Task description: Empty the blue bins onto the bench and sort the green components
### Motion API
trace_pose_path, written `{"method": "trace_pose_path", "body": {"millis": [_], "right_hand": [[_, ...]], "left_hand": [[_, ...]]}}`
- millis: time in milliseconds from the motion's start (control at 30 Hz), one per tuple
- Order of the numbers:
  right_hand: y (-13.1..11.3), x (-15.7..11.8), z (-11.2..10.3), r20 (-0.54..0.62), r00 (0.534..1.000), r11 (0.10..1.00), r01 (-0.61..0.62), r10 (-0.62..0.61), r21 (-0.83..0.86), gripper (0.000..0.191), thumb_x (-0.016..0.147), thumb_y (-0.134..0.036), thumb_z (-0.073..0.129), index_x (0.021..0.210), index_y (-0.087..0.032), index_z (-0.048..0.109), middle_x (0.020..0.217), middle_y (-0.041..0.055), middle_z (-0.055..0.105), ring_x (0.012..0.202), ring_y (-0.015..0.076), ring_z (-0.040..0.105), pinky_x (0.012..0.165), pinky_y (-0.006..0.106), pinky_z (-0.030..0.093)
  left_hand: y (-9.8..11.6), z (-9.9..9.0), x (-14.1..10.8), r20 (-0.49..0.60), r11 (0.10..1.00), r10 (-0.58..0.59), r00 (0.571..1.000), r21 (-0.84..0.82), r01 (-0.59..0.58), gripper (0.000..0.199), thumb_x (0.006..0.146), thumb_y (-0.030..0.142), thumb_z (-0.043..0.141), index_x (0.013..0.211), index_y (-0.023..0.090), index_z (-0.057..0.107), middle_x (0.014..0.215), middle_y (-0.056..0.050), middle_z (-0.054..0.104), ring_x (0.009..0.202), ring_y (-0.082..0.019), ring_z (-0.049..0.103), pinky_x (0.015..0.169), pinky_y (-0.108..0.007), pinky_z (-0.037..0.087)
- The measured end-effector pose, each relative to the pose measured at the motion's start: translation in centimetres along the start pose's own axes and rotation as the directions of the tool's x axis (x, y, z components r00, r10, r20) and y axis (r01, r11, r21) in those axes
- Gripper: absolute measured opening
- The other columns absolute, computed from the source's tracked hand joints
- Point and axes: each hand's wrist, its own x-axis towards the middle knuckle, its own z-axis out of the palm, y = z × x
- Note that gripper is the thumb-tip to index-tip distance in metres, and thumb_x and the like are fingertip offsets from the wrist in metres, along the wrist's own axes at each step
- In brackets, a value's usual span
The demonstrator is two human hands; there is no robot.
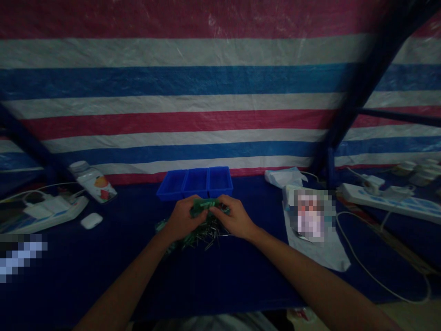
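Between my left hand [186,217] and my right hand [237,215] is a small flat green piece [206,202] with pale markings. The fingers of both hands are closed on its two ends, and the thumbs lie close together on its near side. Whether it is a packet or a board I cannot make out. Under the hands is a pile of thin shiny metal pins [207,236], possibly nails or screws. More green pieces [160,226] lie at the pile's left, partly hidden by my left hand. Just beyond the hands sits a blue three-compartment tray [195,183].
At the left are a bottle [98,183], a white case [91,220] and a power strip [65,214]. White paper [319,250] with a blurred-out item lies to the right, near another power strip [392,198] and its cable. Dark blue frame bars [358,87] slant before a striped tarp [206,82].
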Motion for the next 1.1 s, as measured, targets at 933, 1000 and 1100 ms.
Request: {"method": "trace_pose_path", "body": {"millis": [933, 1000, 1100], "right_hand": [[0.07, 0.15, -0.21, -0.015, 0.991, 0.979, -0.126, 0.13, 0.163, 0.015, 0.084, -0.033, 0.062, 0.086, -0.019, 0.067, 0.07, -0.0008, 0.064, 0.063, 0.0119, 0.056, 0.059, 0.025, 0.042], [0.29, 0.23, -0.14, -0.03, 0.988, 0.969, -0.14, 0.15, 0.204, 0.015, 0.083, -0.033, 0.064, 0.085, -0.019, 0.068, 0.071, -0.0008, 0.064, 0.064, 0.012, 0.056, 0.061, 0.025, 0.042], [0.51, 0.29, -0.05, -0.029, 0.985, 0.958, -0.159, 0.17, 0.237, 0.016, 0.082, -0.033, 0.065, 0.084, -0.018, 0.068, 0.071, -0.0009, 0.063, 0.064, 0.0119, 0.054, 0.061, 0.025, 0.041]], "left_hand": [[-0.59, -0.14, -0.11, 0.029, 0.995, 0.066, 0.997, 0.078, -0.068, 0.017, 0.084, 0.03, 0.056, 0.09, 0.017, 0.064, 0.087, -0.005, 0.066, 0.079, -0.019, 0.061, 0.075, -0.031, 0.047], [-0.56, -0.2, -0.1, 0.024, 0.995, 0.067, 0.997, 0.073, -0.068, 0.021, 0.087, 0.034, 0.055, 0.091, 0.016, 0.065, 0.087, -0.006, 0.066, 0.079, -0.019, 0.061, 0.076, -0.031, 0.047], [-0.46, -0.25, -0.09, -0.002, 0.996, 0.062, 0.998, 0.065, -0.062, 0.02, 0.088, 0.032, 0.055, 0.088, 0.016, 0.066, 0.084, -0.005, 0.066, 0.076, -0.018, 0.061, 0.074, -0.03, 0.046]]}}
